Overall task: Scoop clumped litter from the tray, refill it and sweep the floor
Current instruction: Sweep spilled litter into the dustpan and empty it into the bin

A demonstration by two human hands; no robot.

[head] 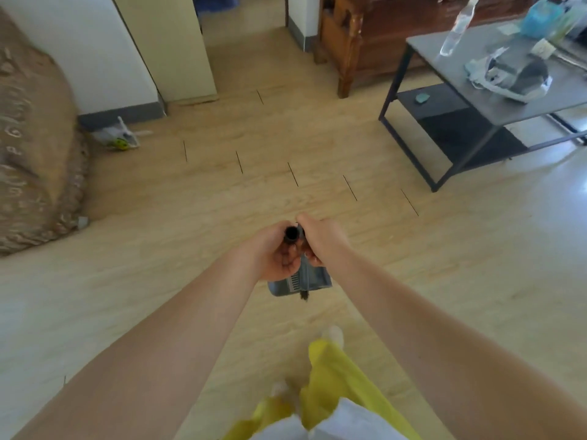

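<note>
Both my hands meet in the middle of the view over the wooden floor [190, 217]. My left hand [273, 252] grips the top of a black pole handle [291, 234], seen end-on. My right hand [320, 241] grips a second dark handle right beside it. Below the hands hangs a grey dustpan [314, 281] with a comb edge, and a tuft of dark broom bristles [305, 295] pokes out under it. No litter tray is in view.
A brown patterned cushion or bed [35, 147] fills the left edge. A white plastic bag [119, 136] lies by the wall. At the right stands a grey metal table [495, 100] with a bottle [457, 27] and bags; a wooden cabinet [349, 42] stands behind it.
</note>
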